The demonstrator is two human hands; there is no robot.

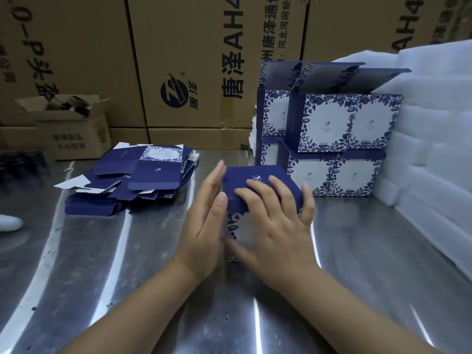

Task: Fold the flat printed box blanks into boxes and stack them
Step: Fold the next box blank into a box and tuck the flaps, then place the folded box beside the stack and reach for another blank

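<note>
Big brown shipping cartons (184, 60) wall off the far side of the steel table (107, 251), all shut, printed with black lettering. At the right edge rises a pile of white foam sheets (434, 123), hard against the stack of folded boxes (339, 139). Those boxes stand two tiers high at the far right of the table, blue-and-white floral fronts toward me; the upper ones have their lids (332, 75) tipped up, but I cannot see inside from here. On the far left sits a smaller open carton (74, 131) with some dark items in it, too dim to name. In front of it, at the left middle of the table, lies a loose heap of flat box blanks (138, 180), navy sides mostly up, fanned over one another.

The box in hand (255, 187) stands at the middle of the table, just near of the stack, navy top closed. The person's left hand (207, 226) is flat and open, fingers straight, palm pressed to the box's left side. The right hand (278, 221) lies spread over the top and near face, fingers splayed, pressing rather than clasping. A white rounded thing (10, 222) pokes in at the left edge.
</note>
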